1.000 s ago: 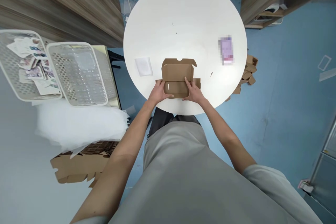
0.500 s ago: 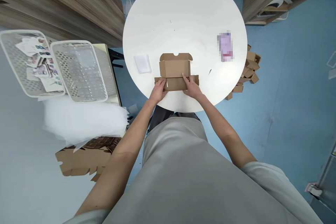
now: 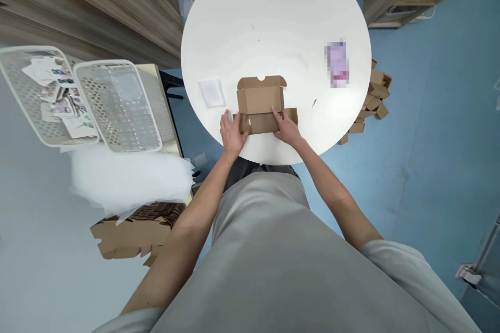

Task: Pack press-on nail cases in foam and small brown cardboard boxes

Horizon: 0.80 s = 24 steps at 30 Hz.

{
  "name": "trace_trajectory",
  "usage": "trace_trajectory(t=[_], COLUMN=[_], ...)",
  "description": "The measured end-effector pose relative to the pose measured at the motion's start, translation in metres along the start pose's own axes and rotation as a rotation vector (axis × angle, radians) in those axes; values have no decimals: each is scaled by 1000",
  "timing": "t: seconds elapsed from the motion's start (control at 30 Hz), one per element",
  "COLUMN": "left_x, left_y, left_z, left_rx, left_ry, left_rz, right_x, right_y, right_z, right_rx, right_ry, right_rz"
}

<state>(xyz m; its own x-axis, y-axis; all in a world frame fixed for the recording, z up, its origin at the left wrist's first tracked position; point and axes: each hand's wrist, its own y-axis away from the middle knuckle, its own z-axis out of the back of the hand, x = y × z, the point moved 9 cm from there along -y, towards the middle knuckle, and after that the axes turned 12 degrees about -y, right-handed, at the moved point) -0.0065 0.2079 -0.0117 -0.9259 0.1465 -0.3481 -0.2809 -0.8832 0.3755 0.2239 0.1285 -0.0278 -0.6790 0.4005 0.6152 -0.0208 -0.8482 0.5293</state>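
A partly folded brown cardboard box (image 3: 261,100) lies near the front edge of the round white table, its notched lid panel laid back away from me. At its left end is my left hand (image 3: 233,134), fingers spread apart beside the side flap and thumb near the front corner. My right hand (image 3: 288,129) grips the right end, with a finger over the inside and the thumb at the front wall. Left of the box lies a thin translucent white packet (image 3: 211,93). A blurred purple item (image 3: 337,64) rests on the right of the table.
Two white perforated baskets (image 3: 117,106) stand at the left, one with printed cards, one with clear packets. Below them are a stack of white sheets (image 3: 133,177) and flat brown cardboard (image 3: 133,239). Small brown boxes (image 3: 377,91) are heaped beyond the table's right edge.
My left hand has loosened from the box's left flap and spread its fingers outward to the left. The right hand keeps its place on the box. The view has shifted slightly.
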Motion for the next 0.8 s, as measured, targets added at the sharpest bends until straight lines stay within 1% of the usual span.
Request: trace_trajectory(t=[0.03, 0.07, 0.13, 0.17, 0.23, 0.4, 0.47, 0.53, 0.6, 0.73, 0.8], left_x=[9, 18, 27, 28, 26, 33, 29, 21, 11, -4, -7], left_y=[3, 5, 9, 9, 7, 9, 8, 7, 5, 0, -2], left_z=[-1, -6, -19, -25, -29, -29, -28, -28, -28, -23, -22], left_rx=[-1, 24, 108, 138, 153, 160, 184, 211, 218, 156, 131], left_ry=[63, 135, 277, 335, 425, 565, 578, 562, 490, 244, 178], left_rz=[91, 181, 305, 330, 351, 514, 500, 436, 373, 294, 273], right_x=[0, 0, 1, 1, 3, 4, 3, 3, 3, 1, 0], right_y=[0, -1, -2, -3, -3, -3, -4, -4, -6, -11, -13], right_z=[0, -1, -2, -3, -3, -3, -3, -3, -3, -4, -4], right_rx=[-5, -8, -13, -16, -23, -15, -13, -18, -24, -20, -16], right_ry=[-10, -19, -29, -30, -27, -15, -20, -37, -53, -60, -66], right_rz=[7, 11, 12, 14, 22, 16, 10, 18, 33, 20, 5])
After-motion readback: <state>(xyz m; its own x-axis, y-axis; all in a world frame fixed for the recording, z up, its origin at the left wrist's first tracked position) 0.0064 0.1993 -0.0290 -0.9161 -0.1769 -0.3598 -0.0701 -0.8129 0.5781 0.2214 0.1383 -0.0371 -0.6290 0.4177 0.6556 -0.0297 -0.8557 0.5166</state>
